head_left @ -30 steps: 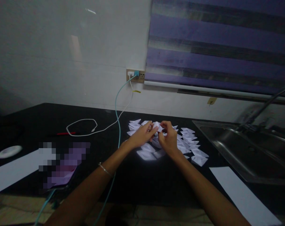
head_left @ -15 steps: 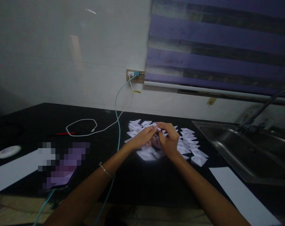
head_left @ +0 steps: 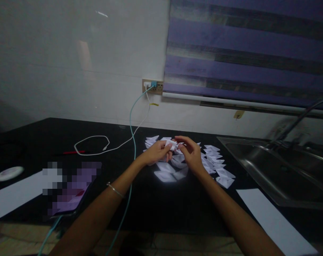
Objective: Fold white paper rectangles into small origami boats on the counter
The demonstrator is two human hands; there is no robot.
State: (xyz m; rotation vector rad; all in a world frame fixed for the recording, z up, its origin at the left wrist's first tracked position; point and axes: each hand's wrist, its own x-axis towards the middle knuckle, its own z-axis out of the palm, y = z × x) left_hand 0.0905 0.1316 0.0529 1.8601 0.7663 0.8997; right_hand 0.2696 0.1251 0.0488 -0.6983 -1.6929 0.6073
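Observation:
Between my two hands is a small piece of folded white paper [head_left: 170,144], held above a spread of similar pieces. My left hand [head_left: 156,153] pinches its left part, thumb on top. The curled thumb and index finger of my right hand [head_left: 192,153] are at its right end; how firmly they grip is hard to tell. Beneath and around both hands, several folded paper boats [head_left: 165,176] lie on the black counter [head_left: 161,209]. More of these boats [head_left: 225,182] sit in a row to the right, partly overlapping. My hands hide some in the middle.
At right is a metal sink [head_left: 257,177] with a faucet [head_left: 297,121]; paper strips lie right [head_left: 273,217] and left [head_left: 17,188]. A phone [head_left: 73,192], red pen [head_left: 74,152], white round object [head_left: 9,173], white cable [head_left: 108,150] and teal cable [head_left: 135,145] are to the left.
My hands have drawn slightly apart, the left one moving a little left. More of the folded paper shows between them, and more boats are visible below.

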